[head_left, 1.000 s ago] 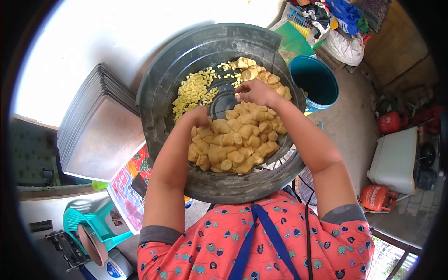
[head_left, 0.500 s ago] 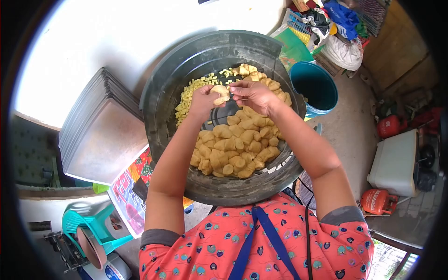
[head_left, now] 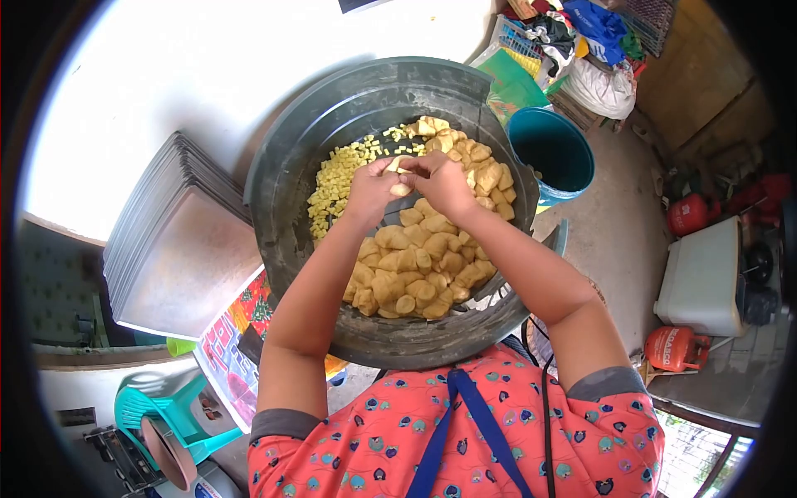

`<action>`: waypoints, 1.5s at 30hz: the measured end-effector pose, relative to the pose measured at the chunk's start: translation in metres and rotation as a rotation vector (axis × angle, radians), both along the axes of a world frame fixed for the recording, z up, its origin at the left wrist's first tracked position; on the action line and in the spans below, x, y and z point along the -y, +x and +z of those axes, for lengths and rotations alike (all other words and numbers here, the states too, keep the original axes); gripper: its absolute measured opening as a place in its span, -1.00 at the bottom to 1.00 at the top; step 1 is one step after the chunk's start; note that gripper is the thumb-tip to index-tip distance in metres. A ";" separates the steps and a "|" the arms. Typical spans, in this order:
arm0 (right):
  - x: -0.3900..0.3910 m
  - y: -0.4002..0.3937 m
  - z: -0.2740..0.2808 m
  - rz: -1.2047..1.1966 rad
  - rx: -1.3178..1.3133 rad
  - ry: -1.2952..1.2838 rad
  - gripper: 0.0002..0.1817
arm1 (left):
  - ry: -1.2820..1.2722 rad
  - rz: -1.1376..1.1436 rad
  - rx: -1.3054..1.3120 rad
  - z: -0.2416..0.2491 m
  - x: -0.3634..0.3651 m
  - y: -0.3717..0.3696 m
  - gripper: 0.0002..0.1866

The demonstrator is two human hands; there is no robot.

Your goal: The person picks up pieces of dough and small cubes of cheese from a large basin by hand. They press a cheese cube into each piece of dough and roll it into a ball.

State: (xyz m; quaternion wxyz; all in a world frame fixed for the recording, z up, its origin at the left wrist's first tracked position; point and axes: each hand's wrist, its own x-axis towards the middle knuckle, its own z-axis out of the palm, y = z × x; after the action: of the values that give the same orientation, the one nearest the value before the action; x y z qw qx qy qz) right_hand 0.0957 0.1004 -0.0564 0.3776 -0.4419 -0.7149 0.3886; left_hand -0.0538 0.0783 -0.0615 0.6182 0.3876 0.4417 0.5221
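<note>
Above a big black basin (head_left: 281,195), my left hand (head_left: 369,197) is closed round a small lump of pale dough (head_left: 400,189). The fingertips of my right hand (head_left: 446,184) pinch the same lump from the other side. My fingers partly cover it. A heap of cut dough pieces (head_left: 411,270) fills the near part of the basin, and more dough pieces (head_left: 496,178) line its right side. Small pale yellow cubes (head_left: 334,181) lie spread along the left and far side, close to my left hand.
Stacked metal trays (head_left: 187,241) stand left of the basin. At its right is a blue bucket (head_left: 550,149). A teal plastic chair (head_left: 158,415) is at lower left. Red gas cylinders (head_left: 677,349) and a white box (head_left: 701,278) stand at far right, with bags and cloths (head_left: 606,87) at upper right.
My right hand has moved in over the dough lump, its fingers now curled against it. My left hand still holds the lump, which is more covered. The view has shifted slightly.
</note>
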 end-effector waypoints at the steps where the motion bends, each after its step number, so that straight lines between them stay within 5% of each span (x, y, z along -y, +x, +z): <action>1: 0.002 0.001 0.002 0.012 0.055 0.039 -0.76 | 0.001 -0.005 0.008 -0.001 0.000 -0.001 -0.71; 5: -0.012 0.010 -0.002 0.191 -0.152 -0.197 -0.71 | -0.042 -0.041 0.106 0.002 0.003 -0.005 -0.63; 8: -0.015 0.010 -0.009 -0.009 -0.026 -0.097 -0.66 | -0.044 -0.130 0.147 0.014 0.009 0.000 -0.56; 10: -0.012 0.011 -0.007 -0.045 -0.197 -0.265 -0.64 | -0.056 -0.216 0.242 0.015 0.009 -0.004 -0.51; 13: -0.013 0.017 -0.003 0.022 -0.052 -0.276 -0.65 | -0.014 -0.390 0.116 0.016 0.012 -0.009 -0.50; 17: -0.007 0.017 -0.002 -0.002 0.112 0.080 -0.66 | 0.076 -0.238 0.027 0.008 0.011 0.003 -0.56; 20: -0.010 0.018 -0.003 0.194 -0.284 -0.370 -0.64 | 0.017 -0.152 -0.065 0.013 0.010 0.001 -0.61; 25: -0.003 0.020 0.008 0.233 -0.258 -0.363 -0.63 | -0.063 -0.124 -0.240 0.012 0.005 -0.001 -0.61; 31: -0.013 0.028 0.011 0.207 -0.292 -0.523 -0.66 | -0.240 -0.082 0.073 0.037 0.015 -0.005 -0.63; 37: -0.011 0.033 0.010 0.320 -0.264 -0.526 -0.66 | 0.007 -0.182 -0.133 0.006 0.008 -0.007 -0.64; 40: -0.012 0.032 0.010 0.299 -0.217 -0.569 -0.63 | -0.083 -0.131 -0.142 0.001 0.008 -0.005 -0.70; 45: -0.020 0.034 0.006 0.168 -0.253 -0.633 -0.60 | -0.131 -0.081 0.077 0.016 0.014 0.007 -0.73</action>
State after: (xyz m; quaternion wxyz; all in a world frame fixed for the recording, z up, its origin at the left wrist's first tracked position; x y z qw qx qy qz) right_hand 0.1295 0.1201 -0.0501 0.2740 -0.4251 -0.5404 0.6724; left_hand -0.0466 0.0640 -0.0458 0.6793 0.3436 0.4349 0.4810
